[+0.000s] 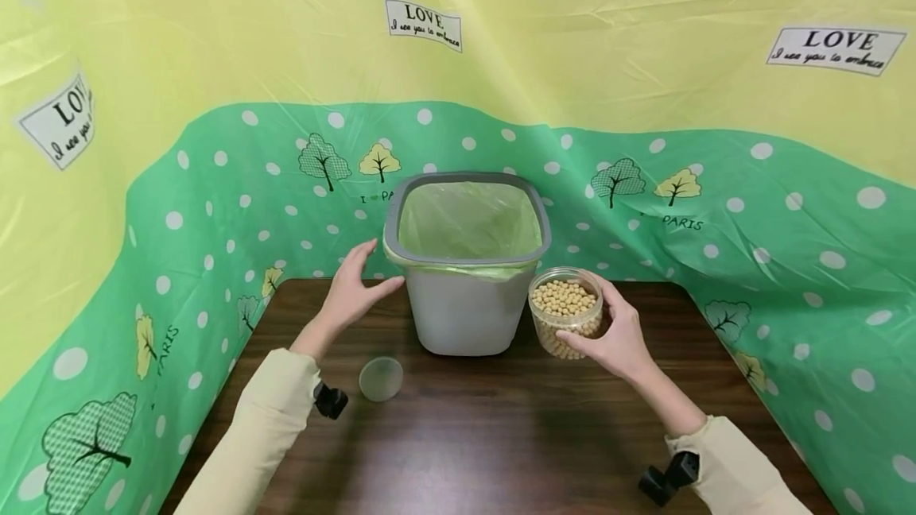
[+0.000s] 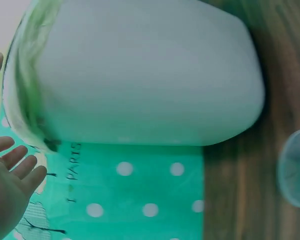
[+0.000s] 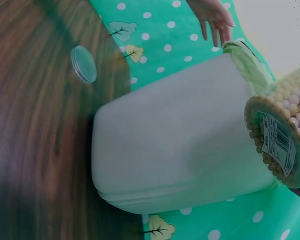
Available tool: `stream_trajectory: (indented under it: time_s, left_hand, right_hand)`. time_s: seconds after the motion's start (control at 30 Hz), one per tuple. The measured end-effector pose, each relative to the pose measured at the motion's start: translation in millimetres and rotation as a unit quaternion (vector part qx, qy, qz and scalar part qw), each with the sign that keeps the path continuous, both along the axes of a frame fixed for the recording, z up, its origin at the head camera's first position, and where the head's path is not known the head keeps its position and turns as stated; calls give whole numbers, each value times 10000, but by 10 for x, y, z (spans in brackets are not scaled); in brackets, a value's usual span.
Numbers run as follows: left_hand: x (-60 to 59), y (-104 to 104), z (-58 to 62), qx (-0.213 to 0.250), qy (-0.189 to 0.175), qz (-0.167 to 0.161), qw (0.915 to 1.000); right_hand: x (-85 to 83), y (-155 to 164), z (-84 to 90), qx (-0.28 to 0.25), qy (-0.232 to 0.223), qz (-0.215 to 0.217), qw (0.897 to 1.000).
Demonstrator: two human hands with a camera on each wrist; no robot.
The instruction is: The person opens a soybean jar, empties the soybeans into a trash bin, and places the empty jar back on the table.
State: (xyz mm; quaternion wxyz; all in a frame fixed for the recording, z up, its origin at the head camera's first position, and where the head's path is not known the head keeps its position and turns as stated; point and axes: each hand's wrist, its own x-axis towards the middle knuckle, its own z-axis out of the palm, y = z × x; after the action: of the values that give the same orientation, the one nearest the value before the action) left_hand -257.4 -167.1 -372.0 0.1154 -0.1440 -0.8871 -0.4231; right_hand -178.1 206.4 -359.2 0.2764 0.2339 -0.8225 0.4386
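Note:
A clear plastic jar (image 1: 565,312) full of round yellow soybeans is gripped by my right hand (image 1: 617,334), thumb in front and fingers round its far side. The jar has no lid on and is held beside the bin's right wall; in the right wrist view a barcode label (image 3: 278,142) shows on its base. A grey trash bin (image 1: 468,308) with a green liner bag (image 1: 468,221) folded over its rim stands at the table's back. My left hand (image 1: 354,288) is at the bin's left side, its thumb and fingers spread, holding nothing.
A round clear lid (image 1: 381,379) lies flat on the dark wooden table (image 1: 458,451), left of the bin's front. Behind the table hangs a green and yellow printed cloth (image 1: 243,157), close to the bin's back.

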Motion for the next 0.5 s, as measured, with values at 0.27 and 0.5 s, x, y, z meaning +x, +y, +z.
stream_trajectory:
  time_s: [0.27, 0.5]
  left_hand:
    - [-209, 104, 230, -340, -44, -46, 9994]
    - [-250, 134, 247, -426, -166, 2, 9990]
  right_hand:
    - [-181, 106, -3, -88, -195, -523, 9984]
    - [-360, 162, 222, 215, 33, -687, 9974]
